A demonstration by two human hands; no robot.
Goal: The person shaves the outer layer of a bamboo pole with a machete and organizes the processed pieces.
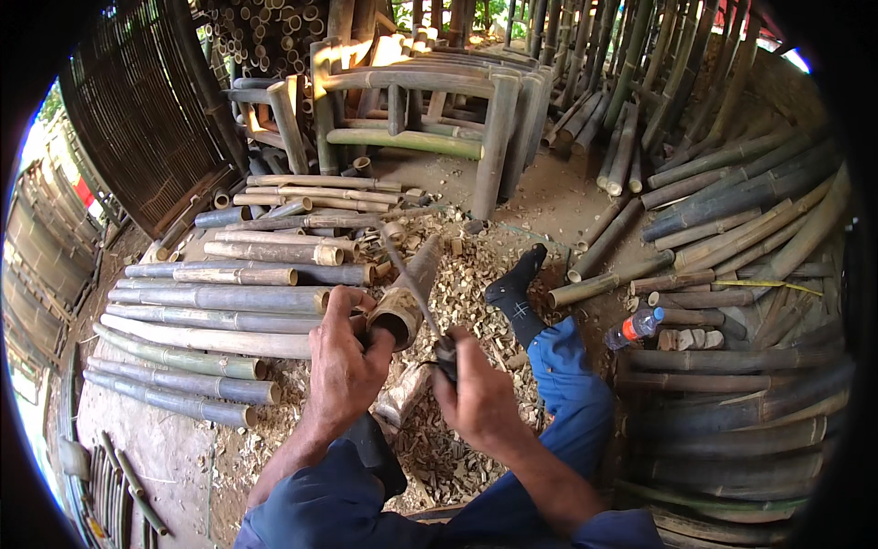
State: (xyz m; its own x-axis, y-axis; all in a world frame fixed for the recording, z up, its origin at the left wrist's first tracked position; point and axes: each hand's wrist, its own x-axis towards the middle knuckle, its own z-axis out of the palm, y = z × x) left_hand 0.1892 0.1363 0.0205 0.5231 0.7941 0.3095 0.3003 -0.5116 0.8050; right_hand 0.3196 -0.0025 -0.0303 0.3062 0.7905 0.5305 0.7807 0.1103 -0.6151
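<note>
My left hand (347, 360) is closed round the near end of a short bamboo pole (420, 271), whose hollow cut mouth faces me. The pole slants away over a pile of wood chips. In my right hand (480, 393) is the dark handle of a long-bladed knife (414, 291). Its narrow blade points up and to the left, crossing in front of the pole; whether it touches the bamboo I cannot tell. Beneath the pole's near end, a pale chopped wood block (402, 395) lies between my legs.
Cut bamboo poles (219, 298) lie in a row at left, with more stacked bamboo (750, 380) at right. A plastic bottle (635, 328) rests beside my bent leg (572, 375). Bamboo frames (412, 137) stand ahead; wood chips (480, 343) cover the ground.
</note>
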